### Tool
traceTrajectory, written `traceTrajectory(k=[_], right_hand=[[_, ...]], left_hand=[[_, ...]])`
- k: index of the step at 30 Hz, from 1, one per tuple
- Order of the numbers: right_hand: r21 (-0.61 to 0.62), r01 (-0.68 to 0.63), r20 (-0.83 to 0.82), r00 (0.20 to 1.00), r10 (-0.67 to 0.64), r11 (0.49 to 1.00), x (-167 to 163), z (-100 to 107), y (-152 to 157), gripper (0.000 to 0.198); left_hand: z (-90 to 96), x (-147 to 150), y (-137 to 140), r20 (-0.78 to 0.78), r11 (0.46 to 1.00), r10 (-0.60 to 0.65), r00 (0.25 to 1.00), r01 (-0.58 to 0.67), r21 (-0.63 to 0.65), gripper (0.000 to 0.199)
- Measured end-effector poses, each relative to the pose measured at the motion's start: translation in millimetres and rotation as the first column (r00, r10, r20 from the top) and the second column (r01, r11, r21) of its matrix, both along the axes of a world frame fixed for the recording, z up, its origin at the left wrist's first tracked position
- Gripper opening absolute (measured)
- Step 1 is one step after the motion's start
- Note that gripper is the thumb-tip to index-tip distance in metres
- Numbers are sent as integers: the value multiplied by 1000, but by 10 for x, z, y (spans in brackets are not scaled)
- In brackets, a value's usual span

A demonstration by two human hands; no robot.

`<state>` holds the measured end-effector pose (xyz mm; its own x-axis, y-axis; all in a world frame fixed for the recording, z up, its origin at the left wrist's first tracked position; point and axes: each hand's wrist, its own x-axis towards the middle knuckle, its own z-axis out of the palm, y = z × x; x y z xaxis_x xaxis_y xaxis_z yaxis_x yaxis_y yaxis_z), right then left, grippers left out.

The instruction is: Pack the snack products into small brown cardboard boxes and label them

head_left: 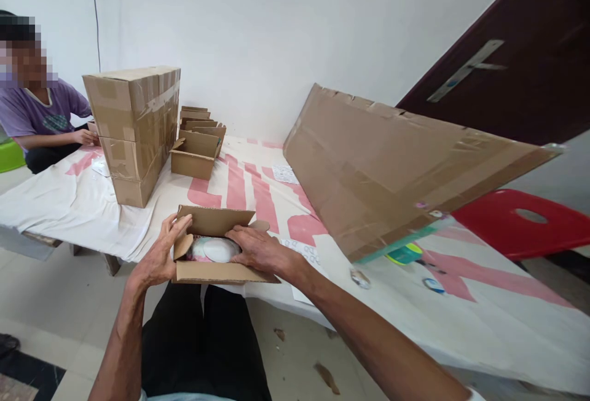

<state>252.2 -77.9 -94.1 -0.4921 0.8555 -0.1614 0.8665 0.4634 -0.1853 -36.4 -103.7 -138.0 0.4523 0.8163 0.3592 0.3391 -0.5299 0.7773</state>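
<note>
A small open cardboard box (216,273) sits at the table's near edge, its flaps raised. Inside lies a white, rounded, smooth item (220,250) with a pinkish patterned part at its left; its exact kind is unclear. My left hand (162,247) grips the box's left end, fingers over the side flap. At the other end my right hand (258,247) reaches in over the rim, with its fingers and thumb at the right end of the white item. Part of that item is hidden under the right hand.
Taped cartons (138,136) are stacked at the left, with open boxes (193,155) behind. A large cardboard sheet (391,173) leans at the right, near tape rolls (405,254) and a red stool (530,222). Another person (46,112) sits far left. Papers (302,253) lie on the cloth-covered table.
</note>
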Motion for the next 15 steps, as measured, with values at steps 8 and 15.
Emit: traceTrajectory(k=[8,15], right_hand=[[-19,-118,82,989,119,993,-145,-130,213,41],[28,-159,108,982,155,987,-178,-118,147,45]], left_hand=[[-240,-38,100,59,1000,20,998,-19,-12,113],[-270,-19,92,93,998,31,995,-26,-50,120]])
